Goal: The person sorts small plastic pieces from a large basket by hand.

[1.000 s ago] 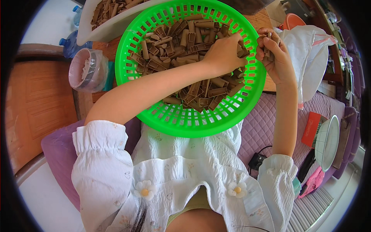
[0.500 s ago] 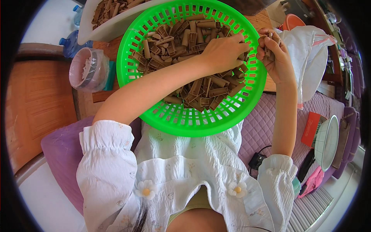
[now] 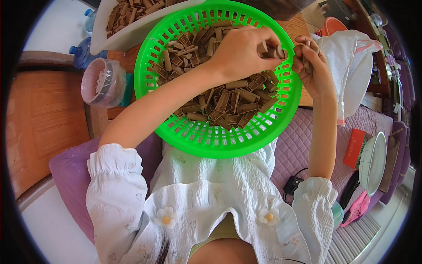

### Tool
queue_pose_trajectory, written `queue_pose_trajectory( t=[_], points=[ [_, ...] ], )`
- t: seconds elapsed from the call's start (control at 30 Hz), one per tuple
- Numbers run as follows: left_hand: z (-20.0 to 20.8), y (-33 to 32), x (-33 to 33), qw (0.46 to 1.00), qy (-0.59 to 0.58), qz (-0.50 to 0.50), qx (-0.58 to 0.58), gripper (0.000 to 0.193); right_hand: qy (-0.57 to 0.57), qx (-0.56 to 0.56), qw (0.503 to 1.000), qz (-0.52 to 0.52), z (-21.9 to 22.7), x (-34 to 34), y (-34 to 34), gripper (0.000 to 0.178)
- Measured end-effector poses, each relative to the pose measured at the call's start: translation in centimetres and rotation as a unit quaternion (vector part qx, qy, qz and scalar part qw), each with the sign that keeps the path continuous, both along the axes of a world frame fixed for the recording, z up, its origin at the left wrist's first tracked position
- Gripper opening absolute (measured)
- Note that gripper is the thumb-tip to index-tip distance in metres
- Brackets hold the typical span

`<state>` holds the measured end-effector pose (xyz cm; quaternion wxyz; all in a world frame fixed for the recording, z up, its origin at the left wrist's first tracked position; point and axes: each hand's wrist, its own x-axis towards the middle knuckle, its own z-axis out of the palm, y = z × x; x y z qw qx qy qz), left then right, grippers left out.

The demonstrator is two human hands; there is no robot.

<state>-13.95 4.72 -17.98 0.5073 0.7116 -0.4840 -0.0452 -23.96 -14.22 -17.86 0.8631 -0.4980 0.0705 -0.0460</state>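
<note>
A round green plastic basket (image 3: 215,152) with slotted sides rests at my lap, partly filled with short brown half-tube pieces (image 3: 224,101). Over its right half, my left hand (image 3: 248,50) is closed with a brown piece (image 3: 268,52) pinched between thumb and fingers, above the heap. Just beyond the right rim, my right hand (image 3: 313,66) is raised with curled fingers around one or more brown pieces (image 3: 307,55). The two hands are close but apart. How many pieces each hand holds is partly hidden by the fingers.
A white tub (image 3: 132,37) with more brown pieces stands at the far left. Beside it are a clear-wrapped pink bucket (image 3: 99,81) and blue water bottles (image 3: 83,53). A white sack (image 3: 347,66) lies right of my right hand; a quilted purple seat (image 3: 292,145) is below.
My left hand has lifted out of the heap, slightly up and left, and now shows a brown piece in its fingers. My right hand stays nearly in place.
</note>
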Motion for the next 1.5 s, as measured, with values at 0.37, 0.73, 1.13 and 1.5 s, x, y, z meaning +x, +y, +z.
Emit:
queue_pose_trajectory(
  t=[0.37,0.73,1.13,1.5],
  points=[
    [2.7,4.8,-3.2,0.754,0.603,-0.167,-0.201,0.048,-0.101,-0.228,0.968,0.005,5.2,-2.2,8.3,0.036],
    [1.2,10.0,-5.1,0.389,0.752,-0.312,-0.430,0.034,0.031,0.227,0.973,0.008,2.5,-2.6,5.2,0.019],
    [-2.7,13.6,-5.7,0.410,0.722,-0.313,-0.461,0.057,-0.142,-0.793,0.576,0.138,1.9,0.2,5.7,0.026],
    [-2.5,13.3,-6.0,0.373,0.743,-0.313,-0.459,0.058,-0.109,-0.821,0.482,0.286,1.7,2.4,4.7,0.022]
  ],
)
